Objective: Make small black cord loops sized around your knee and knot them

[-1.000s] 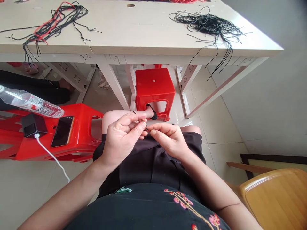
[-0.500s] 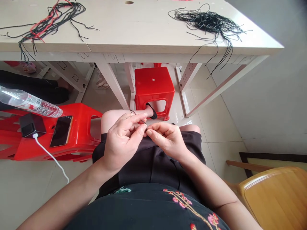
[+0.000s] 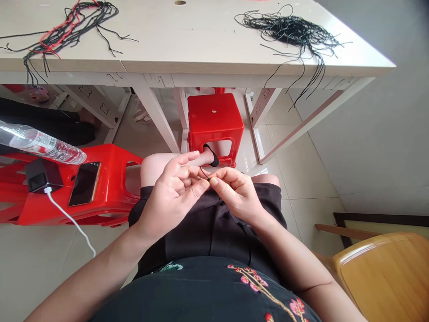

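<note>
Above my lap, a short piece of thin black cord point(image 3: 204, 173) shows between my hands, most of it hidden by the fingers. My left hand point(image 3: 176, 190) pinches the cord near its thumb tip, with the index finger raised and held apart. Thumb and index finger of my right hand point(image 3: 236, 190) are closed on the same cord, their tips touching those of the left. On the table's right side lies a tangled bundle of black cords point(image 3: 291, 31), some ends hanging over the edge. Braided black and red cords point(image 3: 73, 29) lie at the table's left.
The white table point(image 3: 201, 49) spans the front. Beneath it stands a red stool point(image 3: 216, 114). On the red stool at left point(image 3: 115, 179) are a plastic bottle point(image 3: 43, 143), a phone point(image 3: 85, 183) and a black charger point(image 3: 43, 175) with a white cable. A wooden chair point(image 3: 385, 273) stands at right.
My left index finger has lifted away from the cord, and its thumb has shifted slightly right. The cord now curves up between the fingertips. My right hand has barely moved.
</note>
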